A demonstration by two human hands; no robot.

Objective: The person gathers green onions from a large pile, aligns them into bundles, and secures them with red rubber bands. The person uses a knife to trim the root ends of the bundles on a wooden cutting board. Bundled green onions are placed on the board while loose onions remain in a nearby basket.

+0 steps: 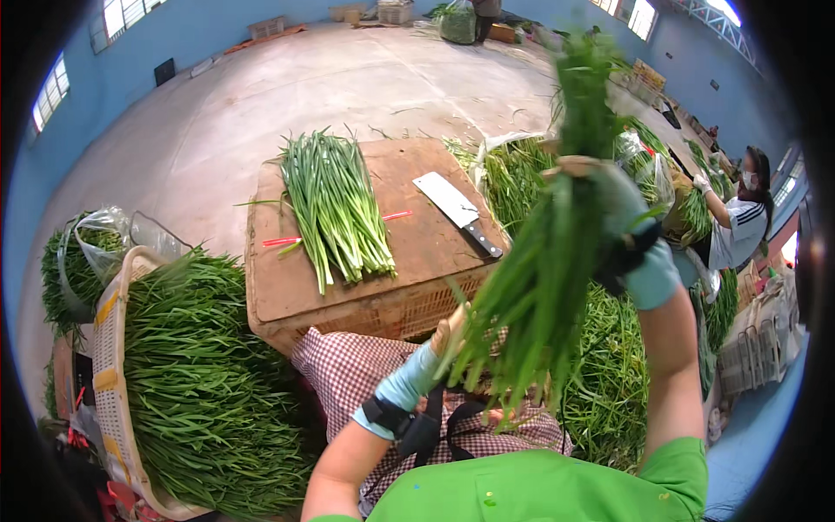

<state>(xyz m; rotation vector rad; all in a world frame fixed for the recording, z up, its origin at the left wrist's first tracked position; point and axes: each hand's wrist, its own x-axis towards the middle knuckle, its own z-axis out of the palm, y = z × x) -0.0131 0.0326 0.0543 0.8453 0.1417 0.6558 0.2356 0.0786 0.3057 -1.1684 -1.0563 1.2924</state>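
My right hand (590,179), in a light blue glove, grips a large bunch of long green leafy vegetables (531,280) around its middle; the bunch is raised and blurred. Below and left of it, my left hand (450,336) is beside the hanging leaves, partly hidden by them. On the brown board (417,261) in front of me lies another bunch of green stalks (336,209), pale ends towards me, over a red strip (282,241). A cleaver (456,209) with a black handle lies to its right on the board.
A white plastic basket (111,385) full of leafy greens stands at my left, near a bagged bundle (88,267). Loose greens (607,372) are piled at my right. A masked co-worker (743,209) handles greens farther right. Another person (486,16) stands across the floor.
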